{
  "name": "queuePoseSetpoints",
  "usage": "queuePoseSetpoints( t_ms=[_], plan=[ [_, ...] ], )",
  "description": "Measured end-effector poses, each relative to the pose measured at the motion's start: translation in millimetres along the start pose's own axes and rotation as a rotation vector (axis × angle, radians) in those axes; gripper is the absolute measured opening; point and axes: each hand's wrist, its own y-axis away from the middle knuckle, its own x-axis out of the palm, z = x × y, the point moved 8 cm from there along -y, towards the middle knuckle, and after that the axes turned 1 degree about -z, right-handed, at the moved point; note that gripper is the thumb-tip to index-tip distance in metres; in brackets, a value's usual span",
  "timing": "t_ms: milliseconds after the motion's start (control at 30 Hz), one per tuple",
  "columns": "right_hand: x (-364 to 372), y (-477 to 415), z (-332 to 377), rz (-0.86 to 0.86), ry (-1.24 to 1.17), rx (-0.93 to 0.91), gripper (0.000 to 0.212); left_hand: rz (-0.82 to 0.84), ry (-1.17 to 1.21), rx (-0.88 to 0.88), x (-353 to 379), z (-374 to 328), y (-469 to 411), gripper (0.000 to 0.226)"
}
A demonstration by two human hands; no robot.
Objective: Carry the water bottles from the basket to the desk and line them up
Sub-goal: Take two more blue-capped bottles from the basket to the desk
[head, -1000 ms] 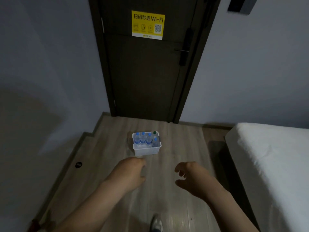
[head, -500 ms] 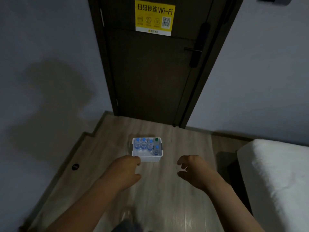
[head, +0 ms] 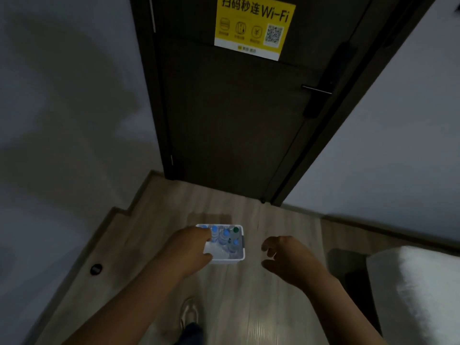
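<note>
A small white basket [head: 239, 258] stands on the wooden floor in front of a dark door. Inside it are several clear water bottles [head: 225, 239] with blue caps and one with a green cap [head: 236, 230]. My left hand [head: 188, 247] is stretched out over the basket's left side and hides part of it; its fingers are loosely curled and hold nothing. My right hand [head: 286, 257] hovers to the right of the basket, apart from it, with fingers loosely bent and empty. No desk is in view.
A dark door [head: 236, 115] with a yellow Wi-Fi notice [head: 254, 26] closes the corridor ahead. A white bed [head: 418, 290] fills the right. The grey wall runs along the left, with a round black floor fitting [head: 96, 269]. My shoe [head: 189, 313] shows below.
I have walked closer to the basket and the door. Both hands have advanced; the left one, short of the basket before, now overlaps its left side.
</note>
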Motion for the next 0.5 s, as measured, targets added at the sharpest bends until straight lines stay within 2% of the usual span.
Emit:
queuePoseSetpoints(
  t_ms=[300,500],
  plan=[
    [-6,-95,2,0.09,0.001,0.012,0.036,0.084,-0.026,-0.024,1,51,-84,0.032],
    [10,-160,-9,0.107,0.01,0.001,0.04,0.064,0.023,-0.096,18,78,-123,0.031]
  ],
)
